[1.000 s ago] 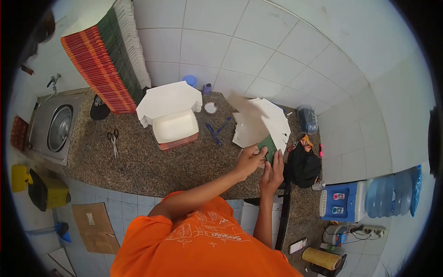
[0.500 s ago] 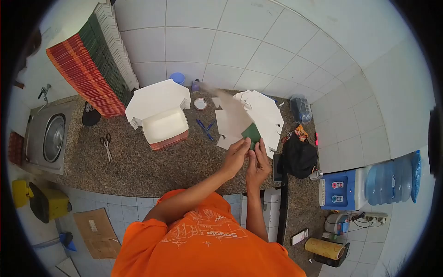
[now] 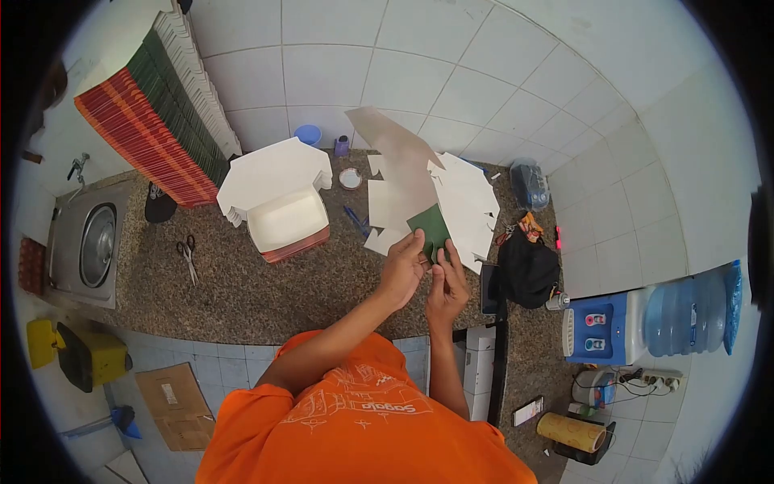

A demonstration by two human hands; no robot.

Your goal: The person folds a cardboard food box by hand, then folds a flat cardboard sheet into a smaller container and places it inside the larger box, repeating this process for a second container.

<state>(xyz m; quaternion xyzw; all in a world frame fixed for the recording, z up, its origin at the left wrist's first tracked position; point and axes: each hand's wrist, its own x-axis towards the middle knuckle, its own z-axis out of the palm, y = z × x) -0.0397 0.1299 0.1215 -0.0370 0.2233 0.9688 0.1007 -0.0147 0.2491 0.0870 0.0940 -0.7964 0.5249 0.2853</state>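
Both of my hands grip a flat cardboard box blank [image 3: 399, 153], raised over the counter. Its near end, a green panel [image 3: 430, 223], bends between my fingers, while the pale side fans out toward the wall. My left hand [image 3: 405, 270] pinches the green panel's left edge. My right hand [image 3: 447, 292] is closed on its lower right corner, thumb against the fold. Behind and below the held piece lie white cardboard blanks [image 3: 472, 202]. To the left, an open folded box [image 3: 289, 222], white inside and red outside, rests on other folded boxes with its lid raised.
A tall stack of red and green folded boxes [image 3: 149, 121] stands at the left by the sink [image 3: 89, 242]. Scissors [image 3: 188, 260], blue pens [image 3: 352, 216] and a round lid [image 3: 350, 178] lie on the counter. A black bag [image 3: 528, 270] and water dispenser [image 3: 601, 329] are at the right.
The held blank has shifted slightly left and swung more upright, showing more of its green panel. My hands have moved a little left with it, still gripping.
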